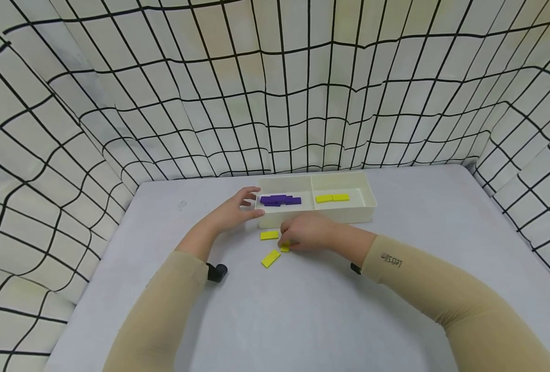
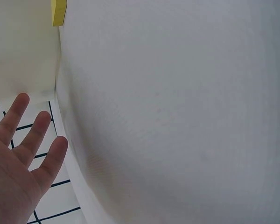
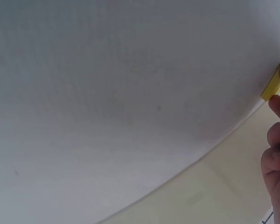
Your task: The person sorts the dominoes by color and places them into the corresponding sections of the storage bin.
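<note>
A white two-compartment box (image 1: 363, 214) stands toward the back of the table. Beside its left end is my left hand (image 1: 233, 211), fingers spread and relaxed around the corner with thumb tip at the front rim; the left wrist view shows these fingers (image 2: 31, 140) apart. My right hand (image 1: 308, 231), in front of the box, pinches a small yellow rectangular block (image 1: 285, 248) between thumb and fingertip, low over the table. That block (image 3: 273, 87) is partly covered by the fingers in the right wrist view. Two more yellow blocks lie nearby, one flat block (image 1: 269, 235) and one slanted block (image 1: 271, 258).
Several purple blocks (image 1: 279, 200) are heaped in the box's left compartment. Two yellow blocks (image 1: 332, 198) lie end to end in the right one, past the divider (image 1: 311, 191). White walls with a black grid (image 1: 293, 103) surround the white table (image 1: 293, 320).
</note>
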Motion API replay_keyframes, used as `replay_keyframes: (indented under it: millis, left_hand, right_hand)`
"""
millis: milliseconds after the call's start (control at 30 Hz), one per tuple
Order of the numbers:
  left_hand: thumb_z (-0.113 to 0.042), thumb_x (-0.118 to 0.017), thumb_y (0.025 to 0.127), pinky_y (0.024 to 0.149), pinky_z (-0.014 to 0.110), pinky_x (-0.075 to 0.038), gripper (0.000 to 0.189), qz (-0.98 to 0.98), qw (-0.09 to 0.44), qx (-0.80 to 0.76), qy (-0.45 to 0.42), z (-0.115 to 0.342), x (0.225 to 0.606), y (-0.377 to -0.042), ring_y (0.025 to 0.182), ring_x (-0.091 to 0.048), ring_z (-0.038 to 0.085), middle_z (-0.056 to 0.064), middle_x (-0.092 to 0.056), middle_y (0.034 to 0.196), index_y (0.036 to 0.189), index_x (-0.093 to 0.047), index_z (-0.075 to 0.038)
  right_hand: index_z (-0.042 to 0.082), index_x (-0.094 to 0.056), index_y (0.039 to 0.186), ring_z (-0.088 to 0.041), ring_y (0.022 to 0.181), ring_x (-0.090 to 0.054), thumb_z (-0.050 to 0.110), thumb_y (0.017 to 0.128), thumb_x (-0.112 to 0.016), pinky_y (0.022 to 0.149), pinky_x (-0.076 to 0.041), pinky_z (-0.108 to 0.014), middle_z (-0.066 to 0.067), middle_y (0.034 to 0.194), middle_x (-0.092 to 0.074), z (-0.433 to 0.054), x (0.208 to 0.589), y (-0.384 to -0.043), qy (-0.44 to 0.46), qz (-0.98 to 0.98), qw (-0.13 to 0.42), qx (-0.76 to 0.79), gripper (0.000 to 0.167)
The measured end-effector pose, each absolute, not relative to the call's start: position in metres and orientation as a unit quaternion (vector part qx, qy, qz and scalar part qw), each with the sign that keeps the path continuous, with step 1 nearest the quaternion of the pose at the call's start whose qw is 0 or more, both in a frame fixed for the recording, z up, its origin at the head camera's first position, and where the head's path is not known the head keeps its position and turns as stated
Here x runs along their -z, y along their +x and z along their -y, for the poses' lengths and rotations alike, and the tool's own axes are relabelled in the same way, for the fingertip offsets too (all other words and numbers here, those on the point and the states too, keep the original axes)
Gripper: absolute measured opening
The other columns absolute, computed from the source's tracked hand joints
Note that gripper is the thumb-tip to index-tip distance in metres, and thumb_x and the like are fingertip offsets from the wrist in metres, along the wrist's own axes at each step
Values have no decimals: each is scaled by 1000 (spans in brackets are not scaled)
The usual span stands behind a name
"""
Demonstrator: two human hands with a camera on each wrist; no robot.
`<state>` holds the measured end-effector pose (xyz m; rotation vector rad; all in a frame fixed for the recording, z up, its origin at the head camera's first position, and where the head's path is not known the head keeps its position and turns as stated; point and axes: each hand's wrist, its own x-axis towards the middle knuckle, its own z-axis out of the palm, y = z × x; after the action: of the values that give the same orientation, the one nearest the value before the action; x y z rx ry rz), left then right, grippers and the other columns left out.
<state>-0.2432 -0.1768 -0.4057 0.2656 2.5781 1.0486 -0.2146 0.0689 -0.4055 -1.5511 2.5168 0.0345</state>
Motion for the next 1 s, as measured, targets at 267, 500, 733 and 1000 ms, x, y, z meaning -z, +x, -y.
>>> replay_keyframes:
  millis: [267, 500, 733, 1000]
  left_hand:
    - [-45, -68, 92, 112, 58, -31, 74, -908, 176, -370, 92, 176, 406, -243, 141, -36, 31, 8, -39, 152, 152, -28, -31]
    - [-44, -68, 92, 112, 57, -31, 74, -907, 173, -373, 93, 178, 407, -243, 140, -37, 31, 9, -39, 151, 152, -28, -30]
    - [-45, -69, 92, 112, 58, -31, 75, -908, 170, -372, 93, 179, 409, -244, 141, -36, 31, 9, -39, 152, 153, -28, -29]
    - [-44, -68, 93, 112, 58, -31, 75, -909, 173, -368, 95, 176, 408, -245, 141, -36, 32, 10, -39, 151, 153, -27, -29]
  right_hand:
    - [29, -74, 118, -9, 76, -48, 31, 92, -73, 68, -43, -20, 11, 86, -55, -69, 404, -214, -516, -851, 102, -15, 26]
    - [29, -75, 116, -10, 85, -50, 33, 91, -74, 77, -46, -21, 11, 93, -61, -69, 407, -216, -514, -851, 101, -13, 26]
    - [28, -76, 114, -10, 84, -50, 32, 91, -74, 76, -45, -21, 12, 90, -62, -70, 408, -216, -512, -853, 104, -3, 24]
    - [28, -76, 114, -9, 80, -52, 30, 89, -75, 75, -46, -22, 15, 87, -63, -75, 407, -216, -485, -863, 140, 15, 25]
